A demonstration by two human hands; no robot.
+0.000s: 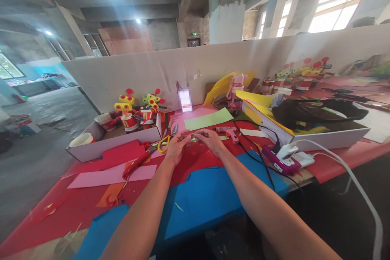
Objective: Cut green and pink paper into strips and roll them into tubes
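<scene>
Between my two hands is a small folded paper spring [195, 135], pleated like an accordion. My left hand [177, 146] pinches its left end, and my right hand [212, 140] pinches the right end; both are closed. They are held above the red-covered table, in front of a pale green paper sheet [210, 119]. Just left of my left hand lie scissors with yellow handles [163, 144]. A pink glue gun [230, 133] rests to the right of my right hand.
Paper-cup figures [129, 122] stand in a white box [112, 146] at left. A lit phone [185, 100] leans on the partition [146, 69]. At right are a purple power strip [282, 162] with cables and a box [329, 138] holding a black bag. Blue paper [201, 199] covers the near edge.
</scene>
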